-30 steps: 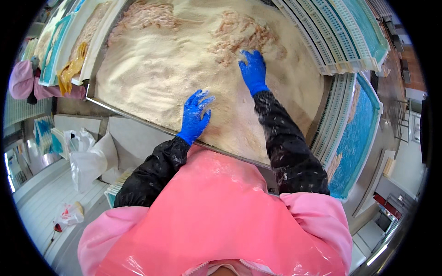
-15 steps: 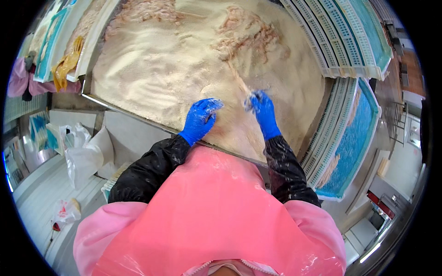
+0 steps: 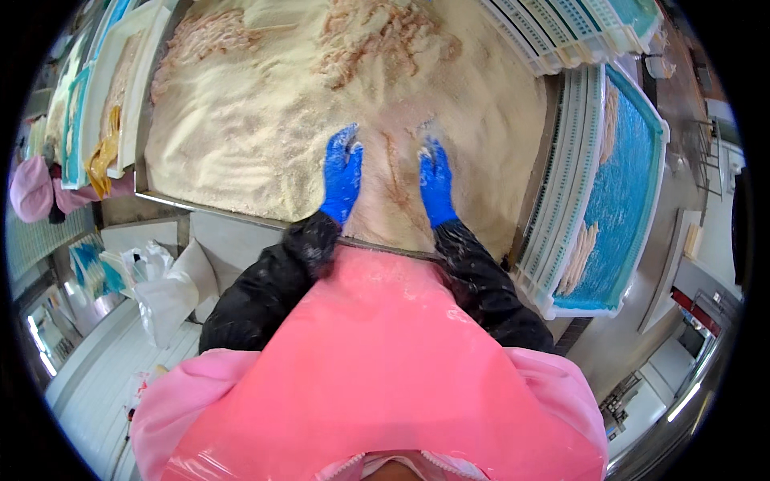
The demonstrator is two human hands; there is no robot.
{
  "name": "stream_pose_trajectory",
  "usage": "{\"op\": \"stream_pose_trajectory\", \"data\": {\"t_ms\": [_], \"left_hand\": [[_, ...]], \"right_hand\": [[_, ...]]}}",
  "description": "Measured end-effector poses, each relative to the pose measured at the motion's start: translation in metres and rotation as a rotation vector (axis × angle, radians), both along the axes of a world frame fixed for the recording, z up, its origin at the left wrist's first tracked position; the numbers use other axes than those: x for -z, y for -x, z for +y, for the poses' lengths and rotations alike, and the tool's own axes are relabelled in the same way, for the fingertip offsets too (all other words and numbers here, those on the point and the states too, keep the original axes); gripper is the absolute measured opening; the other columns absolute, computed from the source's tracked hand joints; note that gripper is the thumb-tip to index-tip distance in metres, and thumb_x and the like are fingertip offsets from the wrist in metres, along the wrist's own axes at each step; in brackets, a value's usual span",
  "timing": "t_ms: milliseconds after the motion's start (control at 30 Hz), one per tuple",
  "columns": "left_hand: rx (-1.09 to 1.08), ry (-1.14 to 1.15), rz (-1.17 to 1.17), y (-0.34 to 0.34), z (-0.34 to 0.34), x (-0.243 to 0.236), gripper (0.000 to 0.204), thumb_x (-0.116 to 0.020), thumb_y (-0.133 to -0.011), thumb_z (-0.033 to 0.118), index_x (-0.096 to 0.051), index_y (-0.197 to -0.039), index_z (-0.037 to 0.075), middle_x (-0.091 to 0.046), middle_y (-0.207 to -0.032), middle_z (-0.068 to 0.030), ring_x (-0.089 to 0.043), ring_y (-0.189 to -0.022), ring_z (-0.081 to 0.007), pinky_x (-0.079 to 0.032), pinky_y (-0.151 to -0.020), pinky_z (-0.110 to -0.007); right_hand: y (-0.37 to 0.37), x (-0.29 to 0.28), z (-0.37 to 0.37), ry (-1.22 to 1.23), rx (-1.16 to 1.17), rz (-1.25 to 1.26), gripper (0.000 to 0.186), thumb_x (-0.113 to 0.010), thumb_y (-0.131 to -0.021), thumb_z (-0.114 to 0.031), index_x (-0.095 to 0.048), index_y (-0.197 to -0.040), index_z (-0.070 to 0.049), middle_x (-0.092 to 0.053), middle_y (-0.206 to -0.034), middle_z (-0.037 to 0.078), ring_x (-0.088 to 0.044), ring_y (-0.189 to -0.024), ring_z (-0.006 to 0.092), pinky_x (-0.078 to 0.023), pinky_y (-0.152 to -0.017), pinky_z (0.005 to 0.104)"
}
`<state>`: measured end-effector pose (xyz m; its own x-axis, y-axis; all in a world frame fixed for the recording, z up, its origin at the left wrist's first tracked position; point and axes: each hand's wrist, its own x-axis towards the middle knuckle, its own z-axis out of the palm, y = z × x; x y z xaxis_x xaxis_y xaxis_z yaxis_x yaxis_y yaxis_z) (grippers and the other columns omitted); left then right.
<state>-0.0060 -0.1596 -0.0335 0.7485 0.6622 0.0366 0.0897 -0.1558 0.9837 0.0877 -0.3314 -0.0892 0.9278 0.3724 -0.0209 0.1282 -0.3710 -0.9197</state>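
Pale strip [image 3: 393,172] lies on cream powder [image 3: 241,172] between the hands; coating seems in hand, and the next move likely calls for sweeping powder over it. Left hand [image 3: 343,172] is loosely open; whether the blurred right hand [image 3: 435,176] grips anything, I cannot tell. Earlier, the strip trailed from the right fingertips toward the heap [image 3: 377,40].

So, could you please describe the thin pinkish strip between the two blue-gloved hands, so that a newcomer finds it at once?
Start from the wide metal-rimmed tray of pale yellow powder. Near its front edge, between the blue-gloved left hand and blue-gloved right hand, lies the thin pinkish strip. It lies alone, whereas the pinkish pieces farther back are bunched in two heaps.
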Motion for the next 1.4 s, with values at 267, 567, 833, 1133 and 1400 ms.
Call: {"op": "stream_pose_trajectory", "data": {"t_ms": [267, 567, 833, 1133, 1400], "left_hand": [[0.310, 1.488, -0.745, -0.043, -0.034, 0.052, 0.049, -0.031, -0.102, 0.044, -0.057, -0.111, 0.003, -0.063, -0.106, -0.0112, -0.057, -0.099, -0.0258, -0.042, -0.096, -0.035], [0.070, 1.682, -0.142, -0.021, -0.057, 0.012, 0.067, -0.033, -0.096, 0.058, -0.043, -0.137, 0.005, -0.049, -0.135, -0.0149, -0.046, -0.124, -0.0305, -0.036, -0.106, -0.041], [0.192, 1.825, -0.112, -0.023, -0.065, -0.008, 0.068, -0.030, -0.095, 0.060, -0.049, -0.130, 0.005, -0.055, -0.126, -0.0151, -0.051, -0.116, -0.0301, -0.040, -0.101, -0.042], [0.136, 1.131, 0.370, -0.004, -0.072, -0.044, 0.062, -0.036, -0.097, 0.056, -0.056, -0.126, 0.005, -0.060, -0.122, -0.0118, -0.056, -0.111, -0.0192, -0.041, -0.101, -0.033], [0.340, 0.982, 0.438, 0.003, -0.048, 0.005, 0.066, -0.028, -0.096, 0.060, -0.054, -0.128, 0.009, -0.065, -0.111, -0.0130, -0.064, -0.092, -0.0235, -0.049, -0.078, -0.035]], "right_hand": [[0.004, -0.031, 0.041, 0.604, -0.305, -0.552, 0.056, -0.048, -0.092, -0.034, -0.036, -0.143, -0.013, -0.034, -0.148, 0.011, -0.029, -0.137, 0.0316, -0.018, -0.111, 0.0493], [0.027, -0.036, 0.020, 0.580, -0.371, -0.470, 0.057, -0.050, -0.090, -0.037, -0.040, -0.142, -0.016, -0.039, -0.145, 0.009, -0.031, -0.135, 0.0347, -0.012, -0.112, 0.0544], [0.042, -0.029, 0.014, 0.394, -0.183, -0.356, 0.050, -0.055, -0.089, -0.031, -0.049, -0.134, -0.011, -0.047, -0.136, 0.014, -0.038, -0.129, 0.0312, -0.020, -0.109, 0.0495], [0.025, -0.073, -0.045, -0.446, -0.058, 0.777, 0.026, -0.060, -0.090, -0.027, -0.063, -0.105, -0.006, -0.061, -0.097, 0.000, -0.055, -0.077, 0.0166, -0.044, -0.073, 0.0335], [-0.010, -0.274, -0.235, -0.332, 0.346, 0.815, 0.036, -0.055, -0.093, -0.022, -0.057, -0.124, -0.004, -0.063, -0.109, 0.005, -0.055, -0.077, 0.0067, -0.045, -0.063, 0.0203]]}}
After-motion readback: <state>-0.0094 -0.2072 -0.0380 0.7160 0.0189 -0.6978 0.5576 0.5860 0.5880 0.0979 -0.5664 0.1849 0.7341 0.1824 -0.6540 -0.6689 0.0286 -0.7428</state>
